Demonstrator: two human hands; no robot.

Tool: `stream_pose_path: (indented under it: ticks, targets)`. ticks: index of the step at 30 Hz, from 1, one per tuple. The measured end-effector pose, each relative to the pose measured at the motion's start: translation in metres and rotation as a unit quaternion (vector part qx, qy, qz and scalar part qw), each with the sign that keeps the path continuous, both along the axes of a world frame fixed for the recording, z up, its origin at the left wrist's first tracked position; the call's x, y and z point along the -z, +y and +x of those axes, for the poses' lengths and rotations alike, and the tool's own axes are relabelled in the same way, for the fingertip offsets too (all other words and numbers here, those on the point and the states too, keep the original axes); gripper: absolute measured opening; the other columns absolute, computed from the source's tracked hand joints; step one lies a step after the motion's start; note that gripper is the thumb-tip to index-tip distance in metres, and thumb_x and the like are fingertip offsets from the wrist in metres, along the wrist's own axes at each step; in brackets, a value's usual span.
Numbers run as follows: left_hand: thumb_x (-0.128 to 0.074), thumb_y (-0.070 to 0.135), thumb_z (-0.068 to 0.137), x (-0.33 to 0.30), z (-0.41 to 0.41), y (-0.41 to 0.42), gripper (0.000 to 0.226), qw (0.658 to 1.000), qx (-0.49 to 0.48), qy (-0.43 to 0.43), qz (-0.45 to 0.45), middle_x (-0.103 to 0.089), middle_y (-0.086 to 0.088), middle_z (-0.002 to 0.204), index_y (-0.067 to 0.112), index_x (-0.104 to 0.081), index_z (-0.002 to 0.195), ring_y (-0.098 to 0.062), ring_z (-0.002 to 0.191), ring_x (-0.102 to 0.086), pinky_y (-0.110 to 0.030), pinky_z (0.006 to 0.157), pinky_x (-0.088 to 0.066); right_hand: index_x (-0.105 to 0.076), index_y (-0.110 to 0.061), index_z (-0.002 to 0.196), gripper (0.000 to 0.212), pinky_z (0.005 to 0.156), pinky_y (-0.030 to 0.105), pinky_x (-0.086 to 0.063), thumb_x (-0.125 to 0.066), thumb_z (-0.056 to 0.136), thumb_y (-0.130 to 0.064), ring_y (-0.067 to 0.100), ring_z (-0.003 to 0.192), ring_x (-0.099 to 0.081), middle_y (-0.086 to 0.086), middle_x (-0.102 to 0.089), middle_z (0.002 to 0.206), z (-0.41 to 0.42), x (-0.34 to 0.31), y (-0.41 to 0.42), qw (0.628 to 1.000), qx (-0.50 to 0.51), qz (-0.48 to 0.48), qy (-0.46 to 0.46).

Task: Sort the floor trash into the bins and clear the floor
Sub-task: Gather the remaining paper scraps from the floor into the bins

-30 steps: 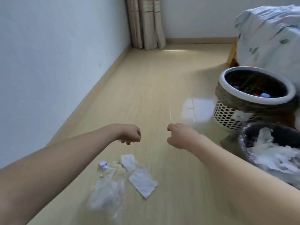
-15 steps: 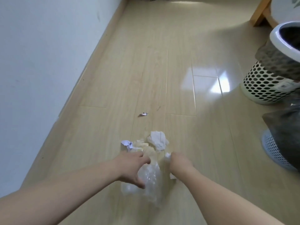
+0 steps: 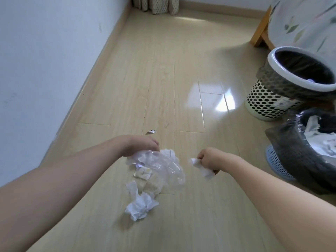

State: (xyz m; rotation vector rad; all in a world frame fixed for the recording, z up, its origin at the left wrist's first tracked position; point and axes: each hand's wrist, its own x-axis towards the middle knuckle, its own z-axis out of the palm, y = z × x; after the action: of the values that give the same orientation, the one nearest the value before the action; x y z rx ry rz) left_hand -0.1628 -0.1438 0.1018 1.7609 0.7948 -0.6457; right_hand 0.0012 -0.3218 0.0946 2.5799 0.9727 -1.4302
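My left hand reaches forward and down, knuckles up, fingers curled over the top edge of a clear plastic bag. The bag hangs from that grip in a crumpled sheet and I cannot tell whether its lower part touches the floor. My right hand is out at about the same height, well apart from the left, closed into a fist around a white paper scrap; the scrap sticks out of the fist on the thumb side and below it.

Under and just behind the bag lies more trash on the floor: a small flat wrapper with pale print, a torn white piece beside it, and nearer to me a crumpled white tissue. Farther out, past my left hand, a tiny foil bit lies alone on the boards.

To my right stand two bins. The farther one is a cream perforated basket with a white rim and a dark liner; something small and pale shows deep inside it. The nearer one, a blue perforated basket, has a dark liner draped far over its side and holds white paper. It stands just beside my right forearm, near the hand holding the scrap.

A white wall with a baseboard runs along my left. At the far end hangs a curtain, and a wooden bed leg under a patterned cover stands behind the bins.
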Motion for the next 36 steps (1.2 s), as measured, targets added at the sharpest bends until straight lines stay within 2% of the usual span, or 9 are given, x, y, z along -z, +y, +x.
stream_pose_path:
  ticks: [3,13,20,23,25,28,31,33,36]
  targets:
    - [-0.056,0.031,0.067,-0.022,0.014,0.003,0.016,0.999,0.004,0.003,0.037,-0.057,-0.008,0.082,0.019,-0.057,0.078,-0.021,0.074,-0.048,-0.037,0.073,-0.049,-0.071,-0.007,0.091,0.030,0.066,0.035,-0.057,-0.058,0.093,-0.034,0.025,0.061,-0.064,0.010,-0.068,0.072,0.020,-0.033,-0.004,0.999,0.008,0.050,-0.015]
    - [-0.052,0.009,0.077,-0.121,0.166,-0.103,0.013,0.950,-0.182,-0.249,-0.047,-0.052,-0.009,0.083,0.016,-0.059,0.086,-0.023,0.072,-0.040,-0.030,0.053,-0.027,-0.064,-0.008,0.111,0.028,0.075,0.033,-0.049,-0.042,0.094,-0.007,0.024,0.085,-0.057,0.006,-0.059,0.096,0.180,-0.129,-0.094,0.968,0.012,0.116,-0.222]
    - [-0.042,0.004,0.092,-0.136,0.327,-0.219,0.018,0.945,-0.173,-0.278,0.012,-0.052,-0.003,0.080,0.018,-0.053,0.093,-0.015,0.056,-0.042,-0.022,0.047,-0.033,-0.062,-0.005,0.117,0.032,0.075,0.032,-0.049,-0.042,0.092,-0.008,0.026,0.090,-0.060,0.011,-0.065,0.105,0.291,-0.134,-0.225,0.947,0.109,0.070,-0.294]
    - [-0.041,0.009,0.088,-0.110,0.379,-0.265,0.017,0.961,-0.119,-0.240,0.073,-0.054,-0.005,0.090,0.019,-0.051,0.097,-0.018,0.073,-0.048,-0.028,0.058,-0.041,-0.060,-0.006,0.099,0.020,0.068,0.030,-0.044,-0.042,0.091,-0.012,0.025,0.081,-0.056,0.005,-0.057,0.081,0.313,-0.101,-0.270,0.946,0.174,0.098,-0.257]
    - [-0.040,0.017,0.086,-0.085,0.407,-0.293,0.028,0.967,-0.035,-0.214,0.132,-0.054,-0.009,0.109,0.021,-0.047,0.113,-0.024,0.093,-0.055,-0.036,0.079,-0.051,-0.059,-0.010,0.113,0.030,0.078,0.029,-0.047,-0.046,0.087,-0.020,0.027,0.096,-0.060,0.008,-0.064,0.102,0.330,-0.066,-0.280,0.955,0.174,0.106,-0.216]
    - [-0.041,0.019,0.088,-0.053,0.431,-0.329,0.060,0.910,0.159,-0.181,0.338,-0.022,-0.012,0.150,0.027,-0.024,0.144,-0.035,0.135,-0.029,-0.047,0.113,-0.030,-0.037,-0.013,0.142,0.070,0.099,0.040,-0.047,-0.052,0.077,-0.033,0.030,0.119,-0.051,0.014,-0.047,0.138,0.361,-0.012,-0.277,0.957,0.184,0.118,-0.188]
    - [-0.043,0.028,0.091,-0.028,0.441,-0.353,0.062,0.846,0.302,-0.145,0.414,-0.002,-0.011,0.160,0.020,-0.023,0.149,-0.034,0.143,-0.013,-0.047,0.114,-0.024,-0.014,-0.012,0.152,0.092,0.106,0.051,-0.039,-0.060,0.076,-0.038,0.037,0.136,-0.031,0.017,-0.022,0.153,0.363,-0.003,-0.273,0.966,0.163,0.092,-0.180]
    - [-0.041,0.035,0.094,-0.011,0.449,-0.354,0.054,0.836,0.338,-0.085,0.423,-0.012,-0.014,0.157,0.016,-0.034,0.144,-0.035,0.140,-0.019,-0.047,0.111,-0.029,-0.004,-0.010,0.154,0.090,0.114,0.050,-0.028,-0.057,0.084,-0.031,0.037,0.145,-0.014,0.018,-0.009,0.158,0.353,-0.012,-0.275,0.974,0.154,0.054,-0.156]
    - [-0.039,0.035,0.097,0.011,0.466,-0.350,0.051,0.826,0.369,-0.010,0.425,-0.028,-0.015,0.150,0.017,-0.036,0.145,-0.034,0.136,-0.029,-0.047,0.109,-0.031,-0.040,-0.004,0.142,0.051,0.106,0.040,-0.039,-0.052,0.094,-0.020,0.034,0.133,-0.041,0.019,-0.042,0.144,0.351,0.003,-0.278,0.976,0.171,0.036,-0.132]
